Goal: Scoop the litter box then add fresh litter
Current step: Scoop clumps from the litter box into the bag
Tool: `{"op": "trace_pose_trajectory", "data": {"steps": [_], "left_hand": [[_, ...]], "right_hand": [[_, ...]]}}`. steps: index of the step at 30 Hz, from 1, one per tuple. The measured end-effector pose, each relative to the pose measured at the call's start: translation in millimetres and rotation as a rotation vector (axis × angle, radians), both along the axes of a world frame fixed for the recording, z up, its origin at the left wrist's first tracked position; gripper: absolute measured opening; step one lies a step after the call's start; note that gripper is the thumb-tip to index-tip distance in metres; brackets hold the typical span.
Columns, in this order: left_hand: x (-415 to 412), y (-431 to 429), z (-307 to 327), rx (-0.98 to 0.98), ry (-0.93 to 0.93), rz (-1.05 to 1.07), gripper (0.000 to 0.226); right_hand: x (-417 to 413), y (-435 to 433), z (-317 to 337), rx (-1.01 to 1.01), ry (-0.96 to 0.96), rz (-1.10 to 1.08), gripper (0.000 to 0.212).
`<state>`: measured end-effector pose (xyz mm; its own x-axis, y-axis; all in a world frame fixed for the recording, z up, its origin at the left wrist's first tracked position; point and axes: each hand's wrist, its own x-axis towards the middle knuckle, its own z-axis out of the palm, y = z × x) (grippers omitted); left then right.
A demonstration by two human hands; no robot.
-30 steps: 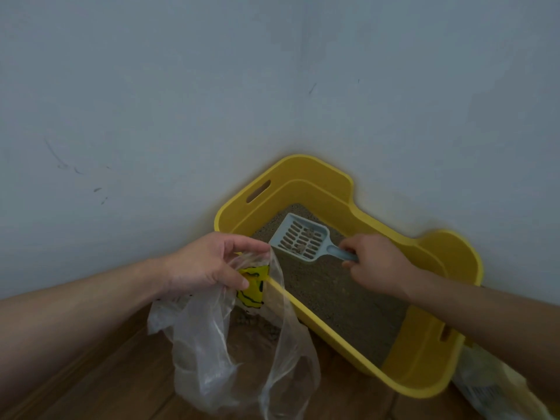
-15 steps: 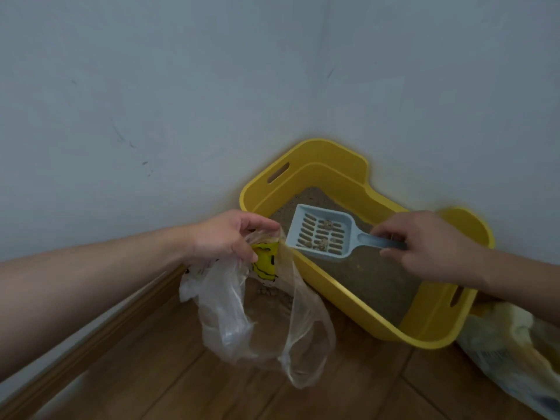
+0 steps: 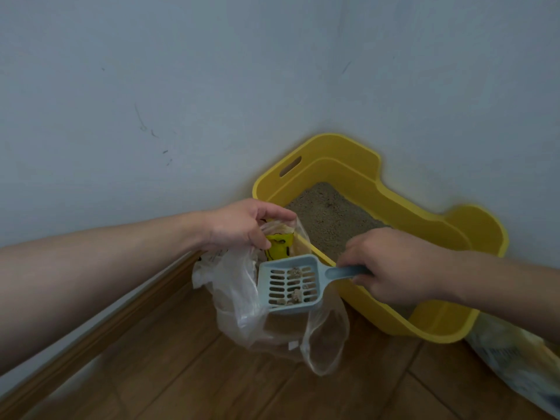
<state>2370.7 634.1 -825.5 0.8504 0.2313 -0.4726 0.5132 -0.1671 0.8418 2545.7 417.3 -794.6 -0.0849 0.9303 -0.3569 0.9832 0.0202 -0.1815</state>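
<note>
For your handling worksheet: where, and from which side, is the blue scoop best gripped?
Grip the scoop by its narrow handle, coming from the litter box side, as the right hand does. The slotted head holds clumps and points towards the bag.

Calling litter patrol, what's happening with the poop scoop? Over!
Right hand grips pale blue slotted plastic scoop, clumps aboard, over clear plastic bag. Left hand holds bag open. Nothing blocking. Over.
</note>
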Motion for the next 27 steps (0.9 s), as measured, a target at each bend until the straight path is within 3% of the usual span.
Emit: {"op": "trace_pose_trajectory", "data": {"steps": [5,13,27], "left_hand": [[-0.8,-2.4,2.0,-0.003,-0.03,-0.004,0.071],[-6.1,2.7,-3.6,-0.035,-0.071,0.029,0.07],[-2.8,3.3,-8.2,-0.096,-0.062,0.051,0.069]], "right_hand": [[-11.4,19.7,-4.6,-0.031,-0.033,0.034,0.019],[-5.4,24.7,-14.1,0.021,0.089,-0.071,0.026],[6.8,27.6,-30.8,0.049,0.228,-0.154,0.018]]}}
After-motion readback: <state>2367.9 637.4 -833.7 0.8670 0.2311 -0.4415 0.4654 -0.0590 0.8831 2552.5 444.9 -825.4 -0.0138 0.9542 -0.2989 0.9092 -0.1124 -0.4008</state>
